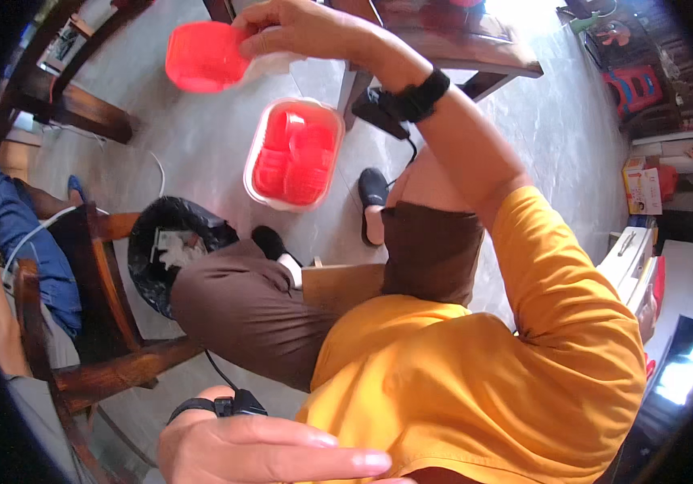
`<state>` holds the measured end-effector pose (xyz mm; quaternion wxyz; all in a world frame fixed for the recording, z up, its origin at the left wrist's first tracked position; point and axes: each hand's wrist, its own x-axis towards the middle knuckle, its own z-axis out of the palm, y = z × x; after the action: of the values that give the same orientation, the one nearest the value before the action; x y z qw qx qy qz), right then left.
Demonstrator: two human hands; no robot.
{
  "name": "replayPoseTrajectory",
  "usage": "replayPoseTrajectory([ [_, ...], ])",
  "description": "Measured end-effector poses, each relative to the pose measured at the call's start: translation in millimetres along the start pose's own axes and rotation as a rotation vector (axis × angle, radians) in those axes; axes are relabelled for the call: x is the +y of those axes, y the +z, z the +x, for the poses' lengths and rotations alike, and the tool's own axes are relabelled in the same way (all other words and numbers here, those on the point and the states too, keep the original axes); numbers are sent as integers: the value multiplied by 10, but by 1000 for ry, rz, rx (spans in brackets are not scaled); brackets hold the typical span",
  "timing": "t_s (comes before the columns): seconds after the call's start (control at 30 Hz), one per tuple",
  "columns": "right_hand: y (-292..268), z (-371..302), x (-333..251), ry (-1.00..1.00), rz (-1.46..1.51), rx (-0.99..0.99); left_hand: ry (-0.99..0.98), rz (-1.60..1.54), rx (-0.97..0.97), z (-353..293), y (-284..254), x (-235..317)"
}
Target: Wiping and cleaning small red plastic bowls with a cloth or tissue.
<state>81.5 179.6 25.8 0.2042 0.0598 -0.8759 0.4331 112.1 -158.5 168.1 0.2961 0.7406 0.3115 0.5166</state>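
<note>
At the far side, my right hand (291, 32) reaches out with thumb and fingers closed on the edge of a red plastic container (203, 58). Something pale and translucent hangs under that hand, too blurred to name. On the floor below it stands a white-rimmed tub (304, 206) filled with several red plastic pieces (296, 157), apart from the hand. My left hand (257, 448) is close to the camera at the lower edge, its fingers stretched out with nothing in them. Each wrist wears a black strap with a small device.
A bin lined with a black bag (146, 246) stands by my left knee, with pale scraps inside. Wooden chairs (120, 367) flank the left, where another person's blue-clothed leg (27, 242) shows. A wooden bench (475, 55) stands far right, and shelves with boxes (641, 189) line the right.
</note>
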Motion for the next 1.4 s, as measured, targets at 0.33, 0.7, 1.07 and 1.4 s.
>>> replayPoseTrajectory([
  [0.33, -280, -63, -583, 168, 781, -154, -429, 324, 858, -11, -963, -1120],
  [0.7, -169, -36, -103, 266, 703, -60, -518, -436, 790, -252, -946, -1891],
  [1.07, 445, 23, -630, -213, -79, 488, -546, -289, 857, -266, -828, -2169],
  [1.4, 345, 49, -477, -163, -143, 424, -480, -323, 833, -184, -600, -2022],
])
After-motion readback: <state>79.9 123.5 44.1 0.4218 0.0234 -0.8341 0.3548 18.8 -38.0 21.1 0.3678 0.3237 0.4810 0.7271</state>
